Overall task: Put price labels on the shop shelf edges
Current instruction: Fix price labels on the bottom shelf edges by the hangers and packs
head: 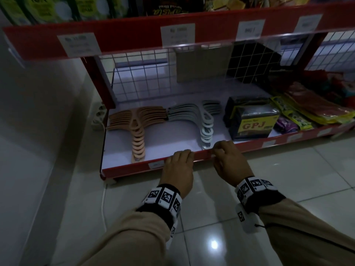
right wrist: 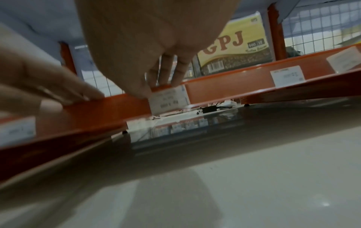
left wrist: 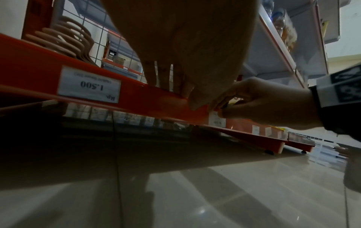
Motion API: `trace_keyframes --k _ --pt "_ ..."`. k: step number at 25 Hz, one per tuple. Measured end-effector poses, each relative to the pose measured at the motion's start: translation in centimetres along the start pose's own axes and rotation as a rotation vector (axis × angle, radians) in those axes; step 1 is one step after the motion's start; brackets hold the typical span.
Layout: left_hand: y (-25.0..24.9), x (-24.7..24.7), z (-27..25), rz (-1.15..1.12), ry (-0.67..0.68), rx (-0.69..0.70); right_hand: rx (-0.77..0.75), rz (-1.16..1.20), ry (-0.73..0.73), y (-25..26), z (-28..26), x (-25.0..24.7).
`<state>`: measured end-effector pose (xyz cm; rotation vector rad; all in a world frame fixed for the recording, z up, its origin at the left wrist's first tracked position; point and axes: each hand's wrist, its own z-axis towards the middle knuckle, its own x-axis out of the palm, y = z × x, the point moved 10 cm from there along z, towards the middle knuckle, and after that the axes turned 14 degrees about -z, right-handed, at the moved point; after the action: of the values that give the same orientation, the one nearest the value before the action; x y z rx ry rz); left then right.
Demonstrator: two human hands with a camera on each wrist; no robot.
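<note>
The bottom shelf's red front edge (head: 134,168) runs along the tiled floor. My left hand (head: 181,155) grips this edge, fingers curled over its top and thumb (left wrist: 195,100) on the front. Just to its right, my right hand (head: 219,150) pinches a small white price label (right wrist: 168,101) against the edge; the label (left wrist: 215,120) shows below the fingers in the left wrist view. In the head view my fingers hide this label. Another label reading 1.500 (left wrist: 89,85) sits in the edge to the left of my left hand (head: 155,165).
On the bottom shelf lie peach hangers (head: 134,121), grey hangers (head: 205,120), a black and yellow GPJ pack (head: 253,121) and snack packets (head: 307,112). The upper shelf edge (head: 134,41) with several labels overhangs above. A white power strip (head: 98,116) stands at the left.
</note>
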<state>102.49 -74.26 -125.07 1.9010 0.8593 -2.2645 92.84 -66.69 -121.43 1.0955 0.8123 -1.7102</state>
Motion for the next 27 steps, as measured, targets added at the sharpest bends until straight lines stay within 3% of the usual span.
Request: trace_keyframes --k 4,8,15,18,23,27 --pt "0.0 0.4 -0.2 0.029 0.004 0.016 -0.023 -0.035 -0.08 0.2 -1.0 -0.2" --pt "-0.1 0.7 -0.3 0.044 0.013 0.009 0.034 -0.168 -0.009 -0.1 -2.3 0.9" --pt "-1.2 0.2 -0.6 -0.013 -0.058 0.017 0.186 -0.078 0.075 -0.6 -1.1 1.5" --pt "-2.8 0.5 -0.8 0.014 -0.085 0.077 0.168 -0.073 0.1 -1.1 -0.9 1.4" --pt "-3.0 0.3 0.1 0.015 -0.098 0.012 0.099 -0.034 0.1 -1.6 -0.9 1.7" --pt "-3.5 0.1 0.9 0.03 -0.091 -0.007 0.094 0.063 0.017 -2.6 -1.2 1.3"
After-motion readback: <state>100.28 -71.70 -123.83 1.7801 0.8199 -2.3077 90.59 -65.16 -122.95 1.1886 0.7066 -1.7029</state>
